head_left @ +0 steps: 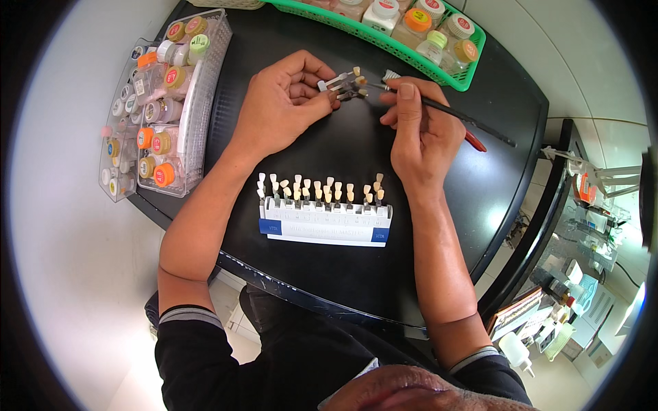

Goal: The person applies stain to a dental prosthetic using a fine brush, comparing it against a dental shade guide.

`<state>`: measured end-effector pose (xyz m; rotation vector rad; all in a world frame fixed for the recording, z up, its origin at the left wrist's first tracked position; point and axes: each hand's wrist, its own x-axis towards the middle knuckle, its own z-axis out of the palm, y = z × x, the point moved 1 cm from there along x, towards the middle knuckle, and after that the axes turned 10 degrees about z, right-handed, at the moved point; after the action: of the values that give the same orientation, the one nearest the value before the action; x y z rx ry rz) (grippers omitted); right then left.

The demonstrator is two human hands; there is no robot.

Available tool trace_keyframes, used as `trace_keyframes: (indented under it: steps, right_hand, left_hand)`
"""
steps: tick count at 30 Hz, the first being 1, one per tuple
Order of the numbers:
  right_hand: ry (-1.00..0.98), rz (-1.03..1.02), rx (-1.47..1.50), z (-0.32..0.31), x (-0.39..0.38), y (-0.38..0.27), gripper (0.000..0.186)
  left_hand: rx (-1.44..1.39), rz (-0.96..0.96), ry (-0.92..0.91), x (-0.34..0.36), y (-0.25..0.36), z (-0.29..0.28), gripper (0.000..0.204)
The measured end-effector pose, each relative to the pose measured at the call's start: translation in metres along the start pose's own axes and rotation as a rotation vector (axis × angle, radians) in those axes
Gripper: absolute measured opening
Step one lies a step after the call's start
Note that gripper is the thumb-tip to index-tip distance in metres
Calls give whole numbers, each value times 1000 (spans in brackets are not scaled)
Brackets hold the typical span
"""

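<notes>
A small fan of tooth-shaped tabs (360, 81) sits at your left fingertips, smooth and ivory to amber at the tips, on slim stems, some grey and one pale. Your left hand (288, 96) pinches those stems between thumb and curled fingers. Across from that pinch, your right hand (428, 127) grasps a slender brush (467, 121) pen-fashion; its thin tip points at the middle tab, though you can't tell here whether they touch. A glossy red handle (474, 141) pokes out behind the same grip, and pale, stiff bristles (391, 75) show just beyond your fingers. Nearer your body than both grips, a long white holder (325, 222) with blue ends carries more tooth-shaped pieces in uneven rows. Left of your left grip stands a clear, perforated plastic basket (194, 130) of capped bottles; beyond your right grip, a green lattice basket (462, 83) holds more, all on the satiny black tabletop (329, 274).
</notes>
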<state>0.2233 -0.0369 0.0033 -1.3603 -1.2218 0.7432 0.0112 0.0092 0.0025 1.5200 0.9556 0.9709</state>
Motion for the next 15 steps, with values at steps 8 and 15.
trace_keyframes:
  steps: [8, 15]
  right_hand:
    - [5, 2, -23, 0, 1, 0, 22]
    - [-18, -26, -39, 0, -1, 2, 22]
  left_hand:
    - [-4, -4, -2, 0, 0, 0, 23]
    - [-16, -3, 0, 0, 0, 0, 23]
